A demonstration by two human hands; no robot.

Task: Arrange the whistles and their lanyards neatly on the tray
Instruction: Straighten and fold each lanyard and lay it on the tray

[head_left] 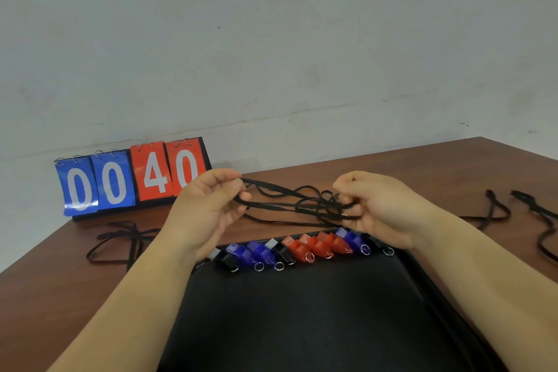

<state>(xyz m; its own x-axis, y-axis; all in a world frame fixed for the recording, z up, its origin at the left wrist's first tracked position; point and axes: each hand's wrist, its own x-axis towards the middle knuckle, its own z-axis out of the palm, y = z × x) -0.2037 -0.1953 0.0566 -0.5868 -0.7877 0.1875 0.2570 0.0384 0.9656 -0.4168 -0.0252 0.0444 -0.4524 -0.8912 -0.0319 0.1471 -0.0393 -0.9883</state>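
Observation:
A black tray (302,326) lies in front of me on the brown table. Along its far edge sits a row of several whistles: black (225,260), blue (253,252) and red (317,246) ones, each with a metal ring. Above that row I hold a bundle of black lanyards (290,202) stretched between both hands. My left hand (205,208) pinches one end, and my right hand (377,205) grips the other end, where the cords are bunched.
A flip scoreboard (129,178) reading 00 40 stands at the back left against the wall. Loose black lanyards lie on the table at left (120,241) and at far right (513,211). The table's right corner (483,142) is near the wall.

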